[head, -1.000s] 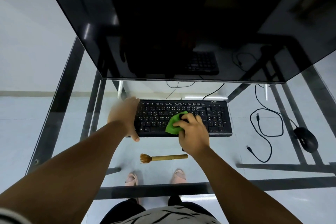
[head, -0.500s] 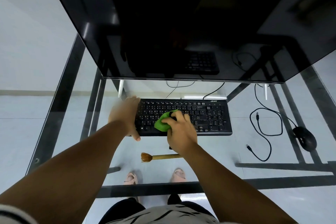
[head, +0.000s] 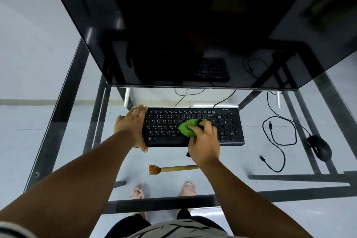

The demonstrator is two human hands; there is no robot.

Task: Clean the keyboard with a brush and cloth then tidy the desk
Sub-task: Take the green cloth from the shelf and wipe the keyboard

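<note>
the cloth-wiping step looks in hand: the right hand (head: 203,141) presses a crumpled green cloth (head: 188,127) on the black keyboard (head: 228,127) mid-bench, the left hand (head: 131,126) grips its left end, and the next stroke likely needs the uncleaned right-hand keys.

The black keyboard (head: 193,127) carries the brand "acer" in pale letters at its top right corner, above the number pad. White letter legends mark its keys, among them W, S, D, F, G and H; the smaller legends are too fine to read.
</note>
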